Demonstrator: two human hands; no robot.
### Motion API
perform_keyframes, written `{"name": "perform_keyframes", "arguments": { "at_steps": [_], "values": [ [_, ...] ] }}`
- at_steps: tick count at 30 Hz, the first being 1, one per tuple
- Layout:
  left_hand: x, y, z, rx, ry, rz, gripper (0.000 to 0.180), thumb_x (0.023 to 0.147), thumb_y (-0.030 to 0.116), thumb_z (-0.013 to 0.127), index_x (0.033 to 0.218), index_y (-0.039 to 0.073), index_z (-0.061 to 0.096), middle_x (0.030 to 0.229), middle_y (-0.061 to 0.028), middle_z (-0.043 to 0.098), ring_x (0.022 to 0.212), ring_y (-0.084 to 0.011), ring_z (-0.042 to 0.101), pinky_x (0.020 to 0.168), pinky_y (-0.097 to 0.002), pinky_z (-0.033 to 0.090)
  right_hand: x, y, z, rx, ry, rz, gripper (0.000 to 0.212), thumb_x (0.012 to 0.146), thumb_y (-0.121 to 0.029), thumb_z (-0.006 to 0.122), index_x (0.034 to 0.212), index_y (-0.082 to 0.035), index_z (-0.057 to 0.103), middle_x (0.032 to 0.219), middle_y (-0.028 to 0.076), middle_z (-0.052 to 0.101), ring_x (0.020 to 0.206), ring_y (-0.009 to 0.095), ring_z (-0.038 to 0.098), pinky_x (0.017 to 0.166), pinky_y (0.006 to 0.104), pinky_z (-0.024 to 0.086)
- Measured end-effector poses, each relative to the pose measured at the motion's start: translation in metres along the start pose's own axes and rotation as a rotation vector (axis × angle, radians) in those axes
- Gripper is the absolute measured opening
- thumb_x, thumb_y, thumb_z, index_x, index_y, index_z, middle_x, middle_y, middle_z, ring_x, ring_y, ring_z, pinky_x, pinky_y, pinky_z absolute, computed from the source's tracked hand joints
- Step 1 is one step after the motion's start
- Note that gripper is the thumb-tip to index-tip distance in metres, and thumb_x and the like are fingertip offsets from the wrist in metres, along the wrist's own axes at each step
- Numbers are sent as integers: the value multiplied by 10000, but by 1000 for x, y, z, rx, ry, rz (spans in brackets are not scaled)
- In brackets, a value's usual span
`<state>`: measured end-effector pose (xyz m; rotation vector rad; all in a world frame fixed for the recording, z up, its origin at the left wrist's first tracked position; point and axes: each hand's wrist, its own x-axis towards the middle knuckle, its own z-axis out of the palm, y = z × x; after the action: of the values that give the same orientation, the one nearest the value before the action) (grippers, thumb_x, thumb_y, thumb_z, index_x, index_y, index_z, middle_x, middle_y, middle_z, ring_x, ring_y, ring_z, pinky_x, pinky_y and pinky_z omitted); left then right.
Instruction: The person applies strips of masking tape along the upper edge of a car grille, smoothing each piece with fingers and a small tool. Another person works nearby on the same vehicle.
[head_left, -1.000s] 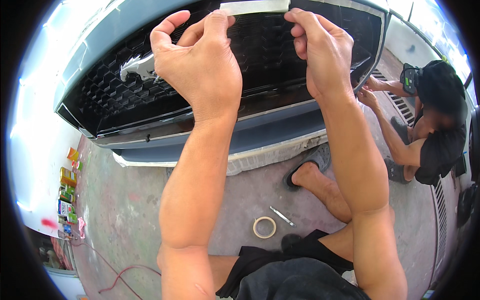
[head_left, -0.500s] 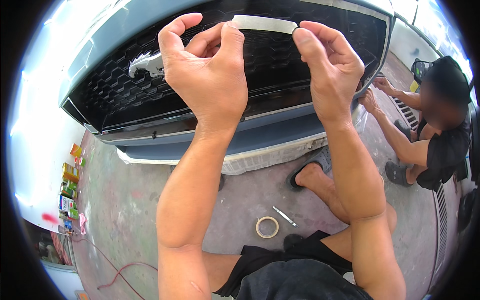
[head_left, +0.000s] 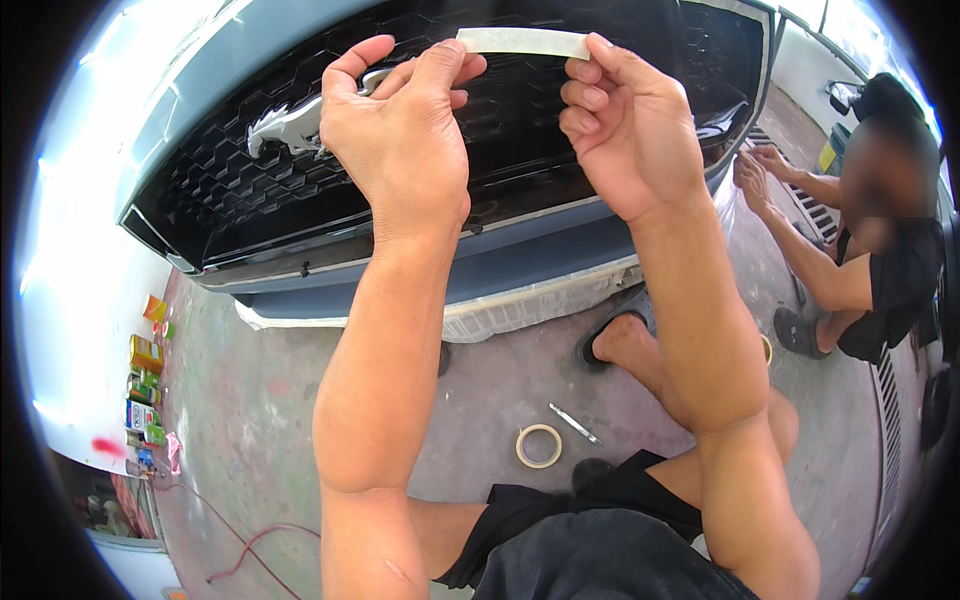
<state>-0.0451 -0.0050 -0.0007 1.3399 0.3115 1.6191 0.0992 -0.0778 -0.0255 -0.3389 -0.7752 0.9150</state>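
Observation:
A short strip of pale masking tape [head_left: 523, 41] is stretched level between my hands, in front of a car's black honeycomb grille [head_left: 520, 130]. My left hand [head_left: 405, 140] pinches its left end between thumb and forefinger, with the little finger raised. At the strip's right end, my right hand [head_left: 635, 130] pinches it with the thumb, the other fingers curled and the palm partly turned toward me. A silver horse emblem [head_left: 283, 128] on the grille is partly covered by my left hand. Below the grille runs the grey bumper [head_left: 400, 285], with a paper-like covering [head_left: 500, 320] along its lower edge.
On the floor lie a tape roll [head_left: 539, 446] and a pen-like cutter or marker [head_left: 576, 425]. A co-worker [head_left: 880, 230] crouches at right, hands by the bumper's corner. Several cans [head_left: 145, 352] line the left wall; a red hose [head_left: 240, 545] curls nearby. A drain grate [head_left: 888, 430] runs at right.
Both hands have shifted slightly left with the tape strip. My right wrist has turned, showing more of its palm and fingers. The co-worker's hands have moved slightly away from the bumper's corner.

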Motion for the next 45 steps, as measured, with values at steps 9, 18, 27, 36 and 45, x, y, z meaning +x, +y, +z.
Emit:
{"name": "perform_keyframes", "arguments": {
  "at_steps": [9,18,27,36,45],
  "values": [
    [-3,-7,12,94,17,59,445,849,6,755,1180,-65,465,859,-208,762,763,-169,737,662,-222,537,5,20,-17,-16,315,55,126,983,-157,669,941,-38,658,781,-5,580,632,78,475,575,242,385],
    [10,-8,0,349,-2,136,391,838,31,730,1140,-67,503,833,-204,767,740,-161,728,658,-230,529,-10,35,-25,-107,430,58,226,990,-168,623,1099,20,684,867,4,565,681,82,468,598,248,386],
    [6,-2,3,345,-1,134,397,836,25,726,1151,-69,503,812,-208,764,751,-178,738,695,-244,542,-10,38,4,-203,401,0,226,954,-196,728,1066,-1,704,827,-22,566,666,47,472,589,222,379],
    [20,-2,7,-120,6,-190,430,856,13,730,1198,-29,472,955,-174,755,858,-239,769,714,-271,526,10,18,5,-155,256,-78,131,975,-166,677,978,-35,683,815,-12,584,650,59,483,572,227,376],
    [28,-10,30,-295,71,-314,133,941,62,678,1056,-5,666,1039,-132,753,1043,-230,734,737,-265,508,37,-4,5,-13,209,-69,103,977,-191,662,906,-116,653,737,-44,579,595,68,507,521,224,382]
  ]
}}
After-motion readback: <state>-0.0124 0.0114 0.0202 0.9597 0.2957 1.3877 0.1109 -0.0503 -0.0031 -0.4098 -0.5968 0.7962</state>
